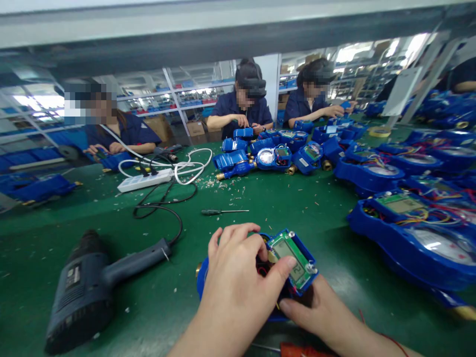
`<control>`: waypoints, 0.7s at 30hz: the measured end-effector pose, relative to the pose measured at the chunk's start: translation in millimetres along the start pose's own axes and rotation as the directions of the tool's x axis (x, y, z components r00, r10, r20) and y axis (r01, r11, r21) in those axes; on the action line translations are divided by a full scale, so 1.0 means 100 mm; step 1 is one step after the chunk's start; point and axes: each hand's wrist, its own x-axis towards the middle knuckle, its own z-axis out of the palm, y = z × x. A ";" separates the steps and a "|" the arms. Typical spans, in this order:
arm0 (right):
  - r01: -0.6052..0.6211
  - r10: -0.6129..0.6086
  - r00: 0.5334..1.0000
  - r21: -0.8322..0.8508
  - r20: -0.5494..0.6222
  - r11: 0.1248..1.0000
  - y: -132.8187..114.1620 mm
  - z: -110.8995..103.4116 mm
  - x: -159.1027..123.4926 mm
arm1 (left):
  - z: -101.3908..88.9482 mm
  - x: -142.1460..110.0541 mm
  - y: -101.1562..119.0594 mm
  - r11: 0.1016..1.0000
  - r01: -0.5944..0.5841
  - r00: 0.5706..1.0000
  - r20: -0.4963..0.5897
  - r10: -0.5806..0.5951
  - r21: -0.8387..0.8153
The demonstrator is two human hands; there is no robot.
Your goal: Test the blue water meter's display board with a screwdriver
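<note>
A blue water meter (203, 280) lies on the green bench in front of me, mostly hidden beneath my hands. Tilted up at its right is a green circuit board (303, 260) with a small grey display, framed by blue plastic. My left hand (238, 267) reaches over the meter, its thumb on the display's edge and its fingers curled at the board's far left side. From the right, my right hand (320, 307) grips the blue housing under the board, thumb at the near edge; its other fingers are hidden behind. Wires show between the hands.
A heat gun (84, 292) lies at left, its cord near a white power strip (145, 180). A screwdriver (211, 212) lies ahead; an orange-handled tool (301, 350) is at the near edge. Several blue meters (394, 243) crowd the right. Co-workers (241, 106) sit opposite, below an overhead beam.
</note>
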 end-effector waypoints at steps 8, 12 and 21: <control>-0.042 0.036 0.990 0.041 0.135 0.998 0.02 0.05 -0.13 | -0.07 -0.35 -0.12 0.994 0.087 0.996 0.014 -0.086 -0.073; -0.007 0.014 0.994 -0.064 0.107 0.998 0.02 0.05 -0.15 | -0.15 -0.49 -0.19 0.979 0.150 0.988 0.053 -0.144 -0.136; 0.064 -0.064 0.998 -0.386 0.012 0.920 -0.09 0.14 -0.05 | -0.14 -0.47 -0.29 0.942 0.221 0.969 -0.049 -0.240 -0.253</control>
